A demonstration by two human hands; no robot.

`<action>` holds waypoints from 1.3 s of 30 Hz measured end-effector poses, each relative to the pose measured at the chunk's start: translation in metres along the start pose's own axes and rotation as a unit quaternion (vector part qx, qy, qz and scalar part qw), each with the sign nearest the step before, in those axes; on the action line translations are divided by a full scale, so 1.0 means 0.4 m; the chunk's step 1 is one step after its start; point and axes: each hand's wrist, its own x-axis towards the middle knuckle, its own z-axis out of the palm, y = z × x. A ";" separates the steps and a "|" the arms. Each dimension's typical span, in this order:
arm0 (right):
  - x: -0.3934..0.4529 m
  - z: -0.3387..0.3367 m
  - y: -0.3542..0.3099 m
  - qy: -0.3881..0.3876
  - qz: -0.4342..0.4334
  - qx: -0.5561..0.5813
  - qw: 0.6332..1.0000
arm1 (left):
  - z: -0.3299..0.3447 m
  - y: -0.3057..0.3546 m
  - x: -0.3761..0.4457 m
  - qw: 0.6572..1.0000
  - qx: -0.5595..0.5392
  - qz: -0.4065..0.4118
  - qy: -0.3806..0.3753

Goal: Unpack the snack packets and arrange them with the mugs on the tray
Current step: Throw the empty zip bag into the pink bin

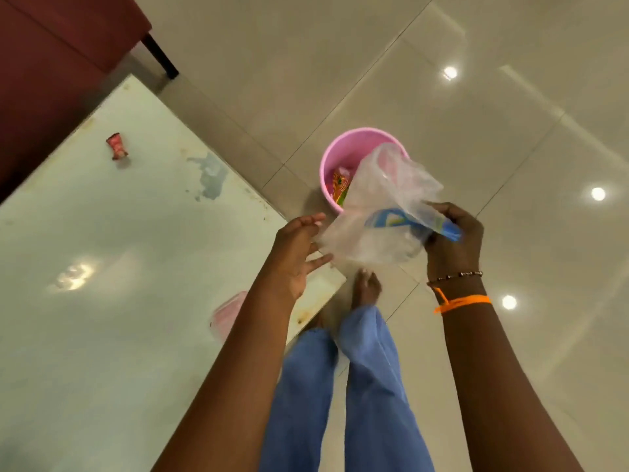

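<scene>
My right hand (454, 236) grips a crumpled clear plastic wrapper (377, 212) with a blue printed strip, held above the floor beside a pink bin (340, 155). The bin stands on the tiles and holds colourful wrappers. My left hand (299, 253) is beside the wrapper's left edge with fingers spread, holding nothing. A small red scrap of packet (117, 146) lies on the glass table (102, 267). No mugs or tray are in view.
The table's corner is just below my left hand. A dark red seat (51, 63) stands behind the table. A pink shape (226, 311) shows by the table's edge. My legs in blue trousers and bare feet stand on glossy tiles.
</scene>
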 end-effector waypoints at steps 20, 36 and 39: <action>0.545 0.275 0.275 -0.356 -0.022 -0.523 0.774 | 0.118 0.021 0.434 0.984 0.170 0.013 0.044; 0.157 0.267 -0.089 -0.354 -0.165 -0.379 0.839 | 0.103 0.109 0.126 0.980 0.025 0.082 0.179; 0.053 0.304 -0.115 -0.347 -0.160 -0.350 0.855 | 0.044 0.104 0.031 0.968 -0.039 0.112 0.221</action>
